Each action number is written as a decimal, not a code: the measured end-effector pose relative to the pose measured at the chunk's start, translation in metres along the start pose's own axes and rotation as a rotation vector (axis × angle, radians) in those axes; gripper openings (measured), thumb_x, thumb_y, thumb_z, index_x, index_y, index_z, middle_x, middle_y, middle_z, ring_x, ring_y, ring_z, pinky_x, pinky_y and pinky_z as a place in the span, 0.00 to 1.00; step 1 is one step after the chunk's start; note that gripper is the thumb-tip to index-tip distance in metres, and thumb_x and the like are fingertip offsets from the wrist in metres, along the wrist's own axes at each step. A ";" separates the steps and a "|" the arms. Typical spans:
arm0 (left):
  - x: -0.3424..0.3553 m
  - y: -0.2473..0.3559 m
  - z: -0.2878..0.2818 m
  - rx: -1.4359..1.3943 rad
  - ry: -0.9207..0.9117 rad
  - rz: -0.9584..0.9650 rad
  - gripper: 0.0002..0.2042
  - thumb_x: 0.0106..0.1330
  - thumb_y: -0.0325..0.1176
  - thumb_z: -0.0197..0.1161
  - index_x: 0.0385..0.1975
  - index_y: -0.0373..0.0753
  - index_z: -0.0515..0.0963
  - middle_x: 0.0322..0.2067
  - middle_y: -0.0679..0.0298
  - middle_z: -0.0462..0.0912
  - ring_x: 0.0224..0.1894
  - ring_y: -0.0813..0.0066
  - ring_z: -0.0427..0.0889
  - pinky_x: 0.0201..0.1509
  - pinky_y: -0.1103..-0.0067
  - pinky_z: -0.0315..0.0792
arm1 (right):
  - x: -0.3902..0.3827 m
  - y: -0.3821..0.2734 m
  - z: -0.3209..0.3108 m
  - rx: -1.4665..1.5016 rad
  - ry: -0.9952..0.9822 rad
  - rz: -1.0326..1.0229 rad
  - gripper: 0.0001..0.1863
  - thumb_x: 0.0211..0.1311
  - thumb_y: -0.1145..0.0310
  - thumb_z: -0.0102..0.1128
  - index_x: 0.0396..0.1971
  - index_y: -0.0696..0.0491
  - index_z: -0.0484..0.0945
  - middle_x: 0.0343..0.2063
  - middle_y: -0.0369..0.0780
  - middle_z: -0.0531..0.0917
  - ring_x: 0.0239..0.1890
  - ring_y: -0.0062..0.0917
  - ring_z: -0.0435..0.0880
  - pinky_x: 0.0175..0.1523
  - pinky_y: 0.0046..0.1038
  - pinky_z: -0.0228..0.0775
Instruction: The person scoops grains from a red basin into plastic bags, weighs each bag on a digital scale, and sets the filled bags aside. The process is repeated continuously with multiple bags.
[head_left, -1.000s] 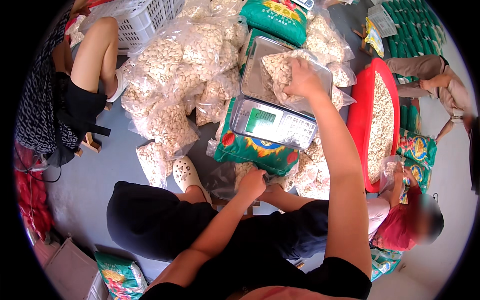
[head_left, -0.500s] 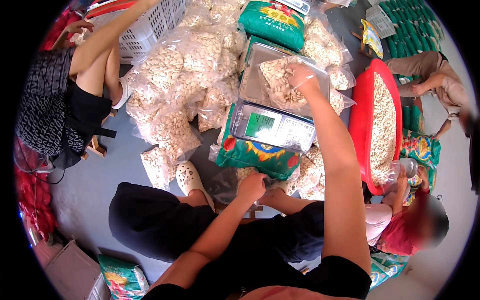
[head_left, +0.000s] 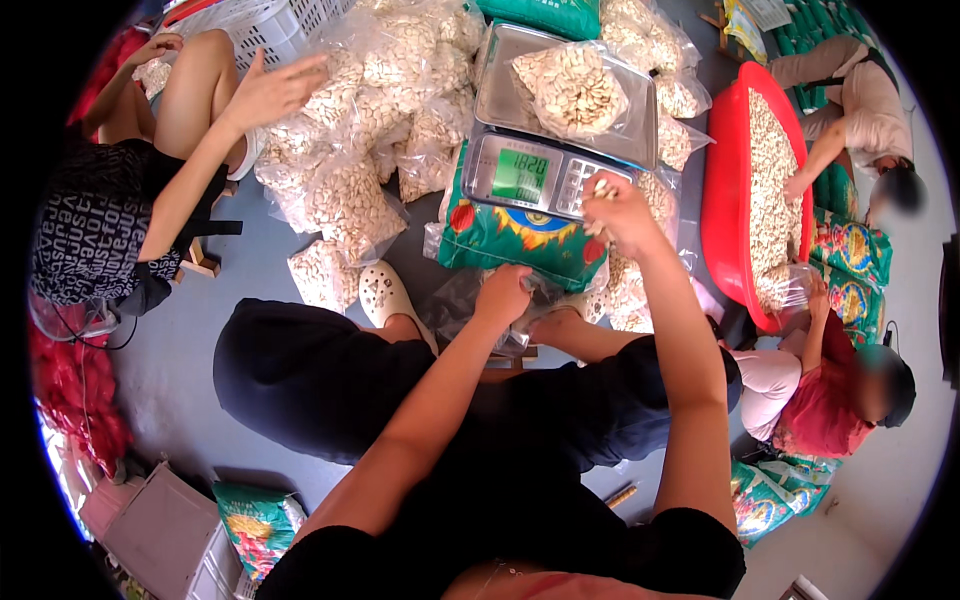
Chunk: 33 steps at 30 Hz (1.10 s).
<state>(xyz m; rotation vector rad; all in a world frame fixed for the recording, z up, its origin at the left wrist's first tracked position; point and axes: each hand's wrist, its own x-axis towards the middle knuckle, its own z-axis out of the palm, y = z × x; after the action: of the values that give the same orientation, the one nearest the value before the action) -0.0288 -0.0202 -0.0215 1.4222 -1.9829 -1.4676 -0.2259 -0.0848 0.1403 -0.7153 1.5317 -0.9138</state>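
Observation:
My right hand (head_left: 618, 212) is closed around a handful of pale seeds (head_left: 598, 212), just over the keypad at the near edge of a digital scale (head_left: 480, 178). On the scale's metal pan lies an opened clear bag of the same seeds (head_left: 575, 92). Lower down, between my knees, my left hand (head_left: 504, 294) pinches the edge of a clear plastic bag (head_left: 455, 312); how much that bag holds is hard to see. The scale rests on a green printed sack (head_left: 520, 245).
Filled clear bags (head_left: 350, 205) are heaped on the left, beside a white crate (head_left: 268, 35). A red tub of seeds (head_left: 728, 190) stands on the right; two people's hands are at it. Another person's hand (head_left: 280, 90) reaches over the heap. A green sack (head_left: 258, 530) lies lower left.
My right hand has come out of the bag on the scale with a handful of seeds, moving toward me. My left hand stays on its bag. The person at left has lowered an arm.

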 end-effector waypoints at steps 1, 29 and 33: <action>0.001 0.001 -0.001 -0.019 -0.002 0.003 0.14 0.56 0.25 0.54 0.42 0.40 0.80 0.39 0.52 0.79 0.42 0.52 0.78 0.45 0.64 0.72 | -0.012 0.019 0.003 -0.025 -0.030 0.084 0.07 0.49 0.77 0.60 0.29 0.52 0.75 0.18 0.33 0.75 0.16 0.16 0.73 0.14 0.19 0.59; 0.005 0.025 -0.040 0.030 -0.044 -0.113 0.08 0.52 0.25 0.57 0.30 0.46 0.76 0.36 0.59 0.74 0.40 0.57 0.78 0.40 0.65 0.72 | 0.022 0.156 0.052 -1.088 -0.453 0.062 0.14 0.54 0.61 0.56 0.39 0.48 0.81 0.34 0.46 0.83 0.35 0.38 0.83 0.40 0.37 0.74; -0.003 0.031 -0.035 0.113 0.019 -0.054 0.06 0.54 0.29 0.58 0.31 0.47 0.76 0.36 0.61 0.74 0.37 0.58 0.79 0.37 0.64 0.72 | 0.006 -0.003 0.025 -1.218 -0.027 -0.089 0.11 0.58 0.65 0.51 0.34 0.50 0.82 0.31 0.44 0.83 0.37 0.41 0.81 0.42 0.37 0.72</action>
<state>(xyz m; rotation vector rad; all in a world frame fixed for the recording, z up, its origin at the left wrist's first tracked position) -0.0188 -0.0375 0.0213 1.5418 -2.0608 -1.3780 -0.2021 -0.0949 0.1386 -1.6295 1.9719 0.0920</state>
